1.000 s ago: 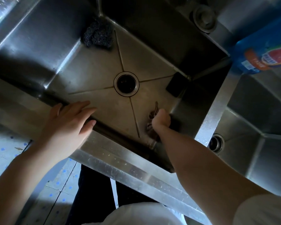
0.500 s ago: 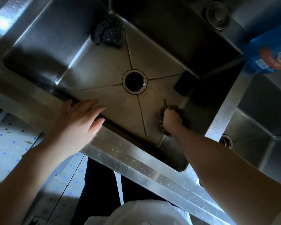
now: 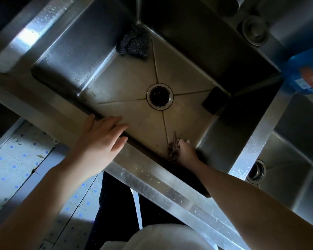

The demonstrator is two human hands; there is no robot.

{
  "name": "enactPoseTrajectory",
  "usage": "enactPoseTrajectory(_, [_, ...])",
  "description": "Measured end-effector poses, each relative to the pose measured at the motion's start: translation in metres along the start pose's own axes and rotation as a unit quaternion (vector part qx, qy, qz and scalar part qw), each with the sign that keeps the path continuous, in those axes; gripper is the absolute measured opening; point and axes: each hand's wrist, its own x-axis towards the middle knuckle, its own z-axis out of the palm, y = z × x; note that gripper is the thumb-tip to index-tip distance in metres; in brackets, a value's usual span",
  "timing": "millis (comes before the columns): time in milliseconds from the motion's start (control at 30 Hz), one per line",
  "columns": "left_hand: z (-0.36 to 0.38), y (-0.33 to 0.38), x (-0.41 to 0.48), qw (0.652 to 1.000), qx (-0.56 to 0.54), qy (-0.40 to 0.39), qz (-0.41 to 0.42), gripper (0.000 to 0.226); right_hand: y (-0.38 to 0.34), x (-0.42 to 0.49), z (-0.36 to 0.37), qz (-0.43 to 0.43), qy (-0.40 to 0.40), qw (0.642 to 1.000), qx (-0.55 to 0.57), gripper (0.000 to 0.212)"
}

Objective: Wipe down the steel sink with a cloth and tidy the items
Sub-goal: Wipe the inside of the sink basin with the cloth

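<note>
The steel sink [image 3: 126, 83] has a deep square basin, its floor creased by 4 lines that run from the drain [image 3: 160, 96] toward the corners. The left hand [image 3: 99, 141] lies flat on the front rim [image 3: 152, 181], fingers straight and close together, their tips reaching past the inner edge over the basin; it holds nothing. The right hand [image 3: 185, 150] is down inside, at the foot of the front wall by the front right corner, with its fingers curled round a bunched brown cloth [image 3: 173, 148] that sits on the floor at the crease there. The 2 hands are well apart, with the rim's inner edge between them. Bare steel floor stretches from the cloth past the drain to the far wall and across to the left wall. A dark wiry scourer [image 3: 134, 46] is tucked into the far left corner. A dark block [image 3: 214, 101] lies in the far right corner, near the drain but apart from it. A steel divider [image 3: 257, 134] separates this basin from a second basin [image 3: 296, 159] on the right, which has a second drain [image 3: 256, 171]. A blue bottle [image 3: 304, 73] sits at the divider's far end, cut off by the frame edge, and a round plug [image 3: 255, 30] rests on the back ledge. Counted: 2 basins, 2 drains, 1 cloth, 1 scourer, 1 block, 1 bottle, 1 plug.
</note>
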Motion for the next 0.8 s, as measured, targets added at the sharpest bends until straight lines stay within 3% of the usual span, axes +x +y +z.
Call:
enactPoseTrajectory(167, [0.002,-0.002,0.001,1.0,0.012,0.016,0.016,0.042,-0.037,0.009,0.001,-0.184,-0.056,0.981,0.004,0.029])
enactPoseTrajectory(267, [0.003,-0.002,0.002,1.0,0.02,0.017,0.016,0.041,-0.06,0.018,-0.003,-0.25,-0.061,0.966,-0.01,0.036])
enactPoseTrajectory(467, [0.002,-0.001,0.001,1.0,0.013,0.016,-0.003,0.038,-0.114,0.063,-0.038,-0.252,-0.011,0.968,0.021,0.03])
enactPoseTrajectory(600, [0.0,-0.005,0.002,0.999,0.002,0.025,-0.02,0.036,-0.121,0.09,-0.067,-0.239,0.067,0.966,-0.071,0.046])
enactPoseTrajectory(800, [-0.003,-0.016,0.001,0.998,0.015,0.045,-0.027,0.037,-0.084,0.077,-0.067,-0.288,0.038,0.943,-0.16,0.046])
